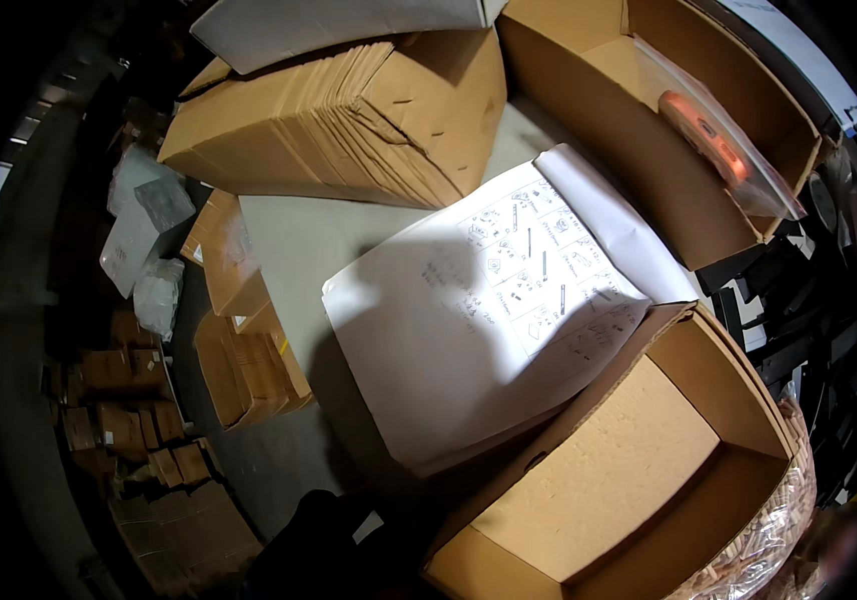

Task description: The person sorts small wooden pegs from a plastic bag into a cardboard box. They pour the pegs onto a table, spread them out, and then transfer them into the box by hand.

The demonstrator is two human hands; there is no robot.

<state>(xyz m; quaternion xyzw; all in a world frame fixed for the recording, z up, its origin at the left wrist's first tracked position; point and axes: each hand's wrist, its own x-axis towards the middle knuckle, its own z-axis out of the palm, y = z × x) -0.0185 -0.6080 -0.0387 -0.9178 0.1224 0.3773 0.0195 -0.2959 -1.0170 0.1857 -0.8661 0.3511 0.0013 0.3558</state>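
Neither of my hands can be made out. A stack of large white paper sheets [418, 350] with small line drawings lies on a pale table [293, 245], its right side curled up. A shadow falls across the sheets. Against their lower right edge stands an open cardboard box [598, 470] with nothing seen inside. Another open cardboard box [608, 150], at the far right, has a clear plastic bag [773, 190] with an orange oval item [703, 135] over its side. A dark shape [318, 535] at the lower edge is too dim to name.
Folded cardboard [318, 130] is stacked at the back, beneath a grey box [338, 30]. More cardboard boxes [248, 365] stand beyond the table's left edge, near plastic-wrapped items [153, 220]. Clear wrap [768, 530] bulges beside the near box. Dark long parts [798, 330] lie at right.
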